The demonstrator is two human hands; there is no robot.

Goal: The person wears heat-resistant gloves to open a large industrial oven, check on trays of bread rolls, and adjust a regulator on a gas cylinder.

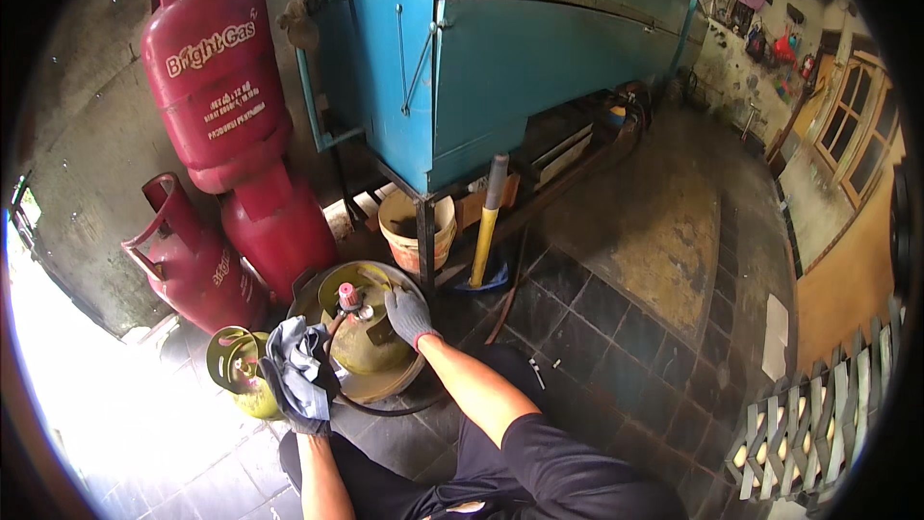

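Note:
A small green gas cylinder (pixel 358 349) stands in a round basin (pixel 377 389) in front of me. On its top sits a valve fitting with a red knob (pixel 347 295), and a black hose (pixel 395 412) curves round the near side. My right hand (pixel 408 316), in a grey glove, grips the right side of the cylinder's collar. My left hand (pixel 298 412), in a dark glove, holds a crumpled grey-blue cloth (pixel 296 354) left of the cylinder. The cloth hides some of its fingers. Just beyond that hand stands a second green gas cylinder (pixel 252 397), partly covered.
Large pink-red gas cylinders (pixel 217 77) are stacked at the left, with another red cylinder (pixel 197 270) beside them. A blue metal cabinet (pixel 539 77) on legs rises ahead. Under its corner are a bucket (pixel 423 246) and a yellow-handled tool (pixel 485 236). A folding gate (pixel 818 424) stands at right.

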